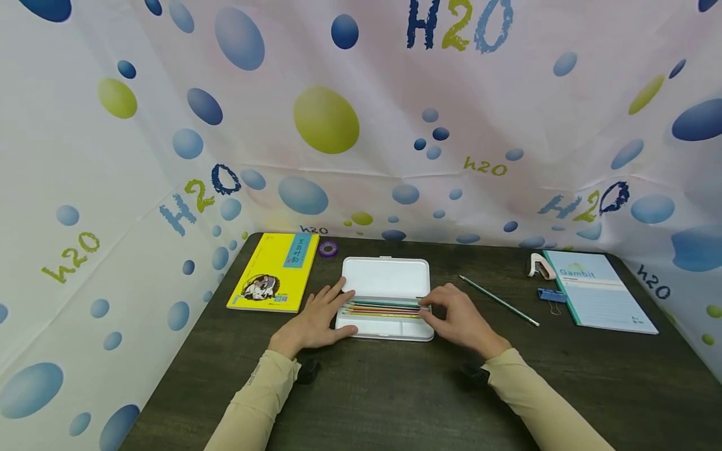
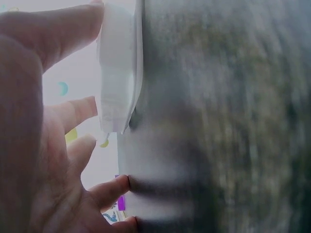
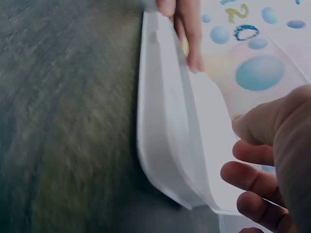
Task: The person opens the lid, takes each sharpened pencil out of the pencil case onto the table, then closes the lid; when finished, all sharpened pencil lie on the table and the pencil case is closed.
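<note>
A white pencil case [image 1: 386, 279] lies open on the dark table, its lid tilted back. Several coloured pencils [image 1: 383, 310] lie lengthwise across it. At the case's left end rests my left hand [image 1: 318, 316], fingers spread and fairly straight; its thumb touches the front left corner. The left wrist view shows this thumb against the case's white side wall [image 2: 116, 68]. My right hand [image 1: 459, 316] is over the case's right end, thumb and index finger pinching a pencil by its end; the fingers hide the grip. In the right wrist view, the other fingers [image 3: 252, 177] are curled.
A loose green pencil [image 1: 499, 300] lies right of the case. Farther right are a blue binder clip [image 1: 551, 295], a pale pink-and-white stapler-like object [image 1: 541, 266] and a notebook [image 1: 603, 294]. A yellow book [image 1: 282, 260] and a purple tape roll [image 1: 328, 248] lie at left.
</note>
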`<action>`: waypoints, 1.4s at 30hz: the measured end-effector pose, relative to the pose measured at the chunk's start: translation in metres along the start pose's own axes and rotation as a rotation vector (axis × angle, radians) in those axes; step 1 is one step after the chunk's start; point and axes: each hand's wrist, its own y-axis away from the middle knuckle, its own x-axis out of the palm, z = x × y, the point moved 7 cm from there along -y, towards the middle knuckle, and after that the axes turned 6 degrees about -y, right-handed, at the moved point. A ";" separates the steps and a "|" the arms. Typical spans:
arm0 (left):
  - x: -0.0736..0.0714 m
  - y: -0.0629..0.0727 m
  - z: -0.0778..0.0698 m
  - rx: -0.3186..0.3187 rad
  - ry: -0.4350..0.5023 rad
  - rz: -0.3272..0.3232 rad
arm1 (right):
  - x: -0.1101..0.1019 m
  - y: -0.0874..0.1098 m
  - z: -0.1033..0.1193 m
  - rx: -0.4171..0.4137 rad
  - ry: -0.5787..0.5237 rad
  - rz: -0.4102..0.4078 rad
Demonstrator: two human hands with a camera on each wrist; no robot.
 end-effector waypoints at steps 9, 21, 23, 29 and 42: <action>0.000 0.000 0.000 0.008 0.011 -0.015 | 0.018 -0.001 -0.005 0.054 0.143 0.086; -0.001 -0.001 -0.001 0.005 0.002 -0.009 | 0.024 0.002 -0.006 0.020 0.207 0.148; -0.001 0.000 -0.001 0.004 0.005 -0.009 | 0.024 0.002 -0.006 0.019 0.201 0.157; -0.001 0.000 0.000 0.003 0.005 -0.009 | 0.023 0.002 -0.006 -0.001 0.184 0.154; 0.000 0.000 0.000 0.010 0.001 -0.011 | 0.025 0.000 -0.010 0.099 0.096 0.180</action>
